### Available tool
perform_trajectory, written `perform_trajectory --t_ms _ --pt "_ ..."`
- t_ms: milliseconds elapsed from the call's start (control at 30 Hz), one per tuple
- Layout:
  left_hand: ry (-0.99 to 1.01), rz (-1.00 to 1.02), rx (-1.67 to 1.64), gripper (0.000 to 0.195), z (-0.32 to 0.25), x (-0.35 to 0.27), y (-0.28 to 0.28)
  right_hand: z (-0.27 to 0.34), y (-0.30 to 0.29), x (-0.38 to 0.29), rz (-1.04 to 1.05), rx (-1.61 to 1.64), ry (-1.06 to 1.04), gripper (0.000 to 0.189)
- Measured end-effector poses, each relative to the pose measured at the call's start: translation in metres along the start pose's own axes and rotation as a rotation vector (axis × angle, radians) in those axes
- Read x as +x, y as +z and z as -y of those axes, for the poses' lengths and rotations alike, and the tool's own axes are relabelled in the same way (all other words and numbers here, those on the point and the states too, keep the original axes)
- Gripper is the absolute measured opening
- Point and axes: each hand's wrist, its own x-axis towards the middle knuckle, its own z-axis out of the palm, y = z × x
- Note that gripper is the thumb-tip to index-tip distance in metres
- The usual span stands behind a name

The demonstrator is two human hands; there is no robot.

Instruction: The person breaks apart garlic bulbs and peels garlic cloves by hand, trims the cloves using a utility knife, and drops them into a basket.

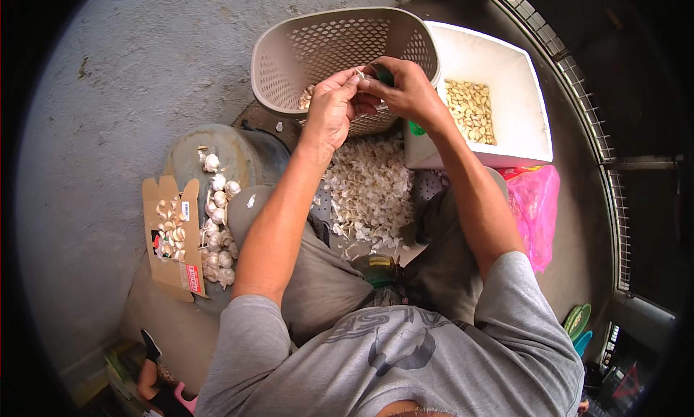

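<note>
Both hands meet over the near rim of a perforated plastic basket [271,100]. My left hand [337,100] pinches a small garlic clove [360,74] between thumb and fingers. Against the same clove are the fingertips of my right hand [404,89], with something green partly visible behind them. More cloves [306,96] lie in the bottom of the basket. Right of it, a white foam box [520,108] holds many peeled garlic cloves [470,111]. Garlic skins [371,192] form a pile on the floor between my legs.
On my left, whole garlic bulbs [218,200] rest on an upturned tub [187,146], beside a cardboard piece [162,270] bearing loose cloves. A pink plastic bag [537,216] stands at my right. Part of another person [149,376] shows at lower left.
</note>
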Motion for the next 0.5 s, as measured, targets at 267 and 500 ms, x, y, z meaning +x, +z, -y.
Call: perform_trajectory --t_ms 267,500 --pt "0.055 -0.044 0.131 0.025 0.006 -0.001 -0.004 0.011 0.0 -0.007 -0.01 -0.135 -0.026 0.033" --pt "0.078 -0.003 0.036 0.023 0.002 -0.001 0.002 0.014 0.001 -0.007 -0.075 -0.16 -0.034 0.032"
